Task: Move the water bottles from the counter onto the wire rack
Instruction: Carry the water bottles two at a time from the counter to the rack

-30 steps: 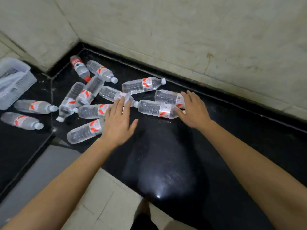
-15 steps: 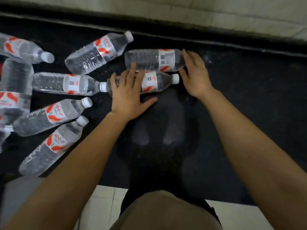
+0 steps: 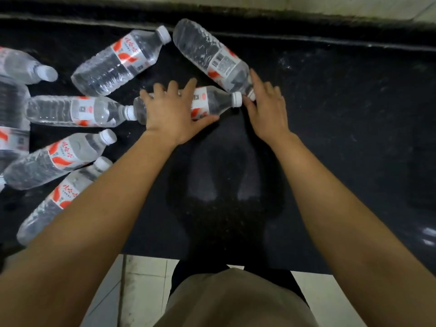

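Several clear water bottles with red-and-white labels lie on their sides on the black counter (image 3: 354, 142). My left hand (image 3: 173, 114) is wrapped over the body of one bottle (image 3: 215, 102), fingers on top and thumb at its near side; its white cap points right. My right hand (image 3: 267, 109) has its fingers apart and touches the cap end of a second, diagonally lying bottle (image 3: 210, 54). More bottles lie to the left: one angled (image 3: 118, 60), one level (image 3: 77, 110), two near the counter's front edge (image 3: 56, 158) (image 3: 54, 201). No wire rack is in view.
A pale wall (image 3: 306, 5) runs along the back of the counter. Below the counter's front edge are light floor tiles (image 3: 146, 277) and my own clothing (image 3: 236, 300). More bottles are cut off at the left edge (image 3: 21, 67).
My view has tilted down and closer to the counter. My left hand has closed around the near bottle. The far bottle by my right hand has swung from level to diagonal.
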Demonstrator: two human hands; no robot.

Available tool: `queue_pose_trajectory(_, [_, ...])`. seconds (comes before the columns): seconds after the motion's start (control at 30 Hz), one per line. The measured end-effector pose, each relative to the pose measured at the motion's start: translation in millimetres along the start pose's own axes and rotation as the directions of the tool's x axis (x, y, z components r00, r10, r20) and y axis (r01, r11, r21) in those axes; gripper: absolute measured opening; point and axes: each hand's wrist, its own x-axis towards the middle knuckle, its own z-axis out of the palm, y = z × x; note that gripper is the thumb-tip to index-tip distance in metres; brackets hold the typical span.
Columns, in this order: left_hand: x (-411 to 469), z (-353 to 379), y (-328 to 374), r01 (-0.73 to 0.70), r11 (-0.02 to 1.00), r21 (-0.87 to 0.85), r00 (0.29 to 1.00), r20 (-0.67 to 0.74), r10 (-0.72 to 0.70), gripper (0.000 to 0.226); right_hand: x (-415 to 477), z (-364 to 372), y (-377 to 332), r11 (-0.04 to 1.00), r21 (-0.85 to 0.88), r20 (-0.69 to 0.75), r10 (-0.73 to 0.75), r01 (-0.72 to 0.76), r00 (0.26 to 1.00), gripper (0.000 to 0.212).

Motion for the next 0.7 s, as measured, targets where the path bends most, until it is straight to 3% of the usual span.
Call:
queue_pose_trajectory(0.13, [-9,3,11,0.014,1.000,-0.013,1.000,0.015,-0.013,0.094,-15,-8,13,0.999,0.054,0.013,-0.006,0.005,1.000,0.063])
queue_pose_trajectory(0.27, [-37,13,12,-0.072,0.984,-0.162,0.995,-0.077,0.061,0.081,-59,-30,28,0.944,0.321,0.044,0.061,-0.071,0.997,0.066])
queue_pose_trajectory(0.43, [-65,9,19,-0.071,0.898,-0.434,0.981,-0.195,-0.016,0.074,-98,-83,32,0.854,0.519,-0.190,0.148,-0.028,0.971,0.038])
queue_pose_trajectory(0.5, [-66,-6,26,-0.019,0.732,-0.681,0.969,-0.193,-0.155,0.065,-93,-112,24,0.834,0.552,-0.284,0.161,0.024,0.945,0.032])
queue_pose_trajectory(0.6, [-63,-31,38,-0.036,0.353,-0.935,0.940,-0.151,-0.305,0.056,-80,-145,9,0.870,0.475,-0.365,0.058,0.133,0.929,0.034])
queue_pose_trajectory(0.7, [-63,-43,48,-0.093,0.209,-0.973,0.941,-0.154,-0.300,0.053,-73,-152,0,0.862,0.481,-0.363,0.026,0.163,0.932,0.036])
